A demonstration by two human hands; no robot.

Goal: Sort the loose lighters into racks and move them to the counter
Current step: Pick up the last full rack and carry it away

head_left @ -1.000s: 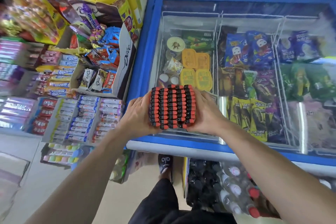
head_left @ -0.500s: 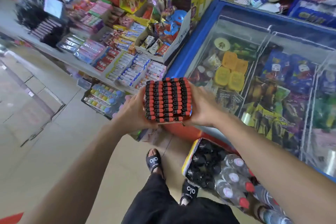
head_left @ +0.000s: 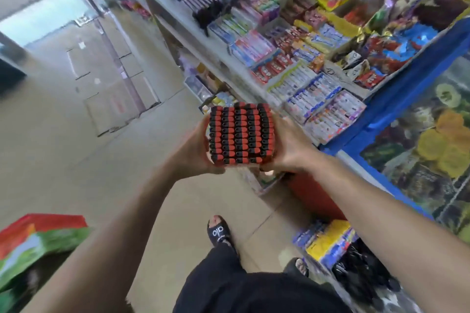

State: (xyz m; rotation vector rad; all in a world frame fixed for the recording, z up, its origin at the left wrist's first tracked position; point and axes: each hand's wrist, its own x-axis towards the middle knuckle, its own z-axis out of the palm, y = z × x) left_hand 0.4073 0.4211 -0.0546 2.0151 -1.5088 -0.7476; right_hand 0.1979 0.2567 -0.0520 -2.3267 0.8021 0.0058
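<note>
A rack of lighters (head_left: pixel 240 133), packed with several rows of red lighters with black caps, is held in the air at chest height between both hands. My left hand (head_left: pixel 194 151) grips its left side, thumb under the near edge. My right hand (head_left: pixel 286 151) grips its right side, fingers curled beneath. The rack hangs over the tiled floor, left of the freezer and in front of the sweets shelf. The rack's underside is hidden.
A sloping shelf of gum and sweets (head_left: pixel 292 58) runs along the right. A blue chest freezer (head_left: pixel 396 114) stands at right, bottled-drink packs (head_left: pixel 338 249) on the floor below it. A red-green box (head_left: pixel 38 244) lies at lower left. Open tiled floor (head_left: pixel 76 147) stretches left.
I have turned left away from the freezer, carrying the rack with both hands. The rack has left the freezer lid and now hangs over the aisle floor.
</note>
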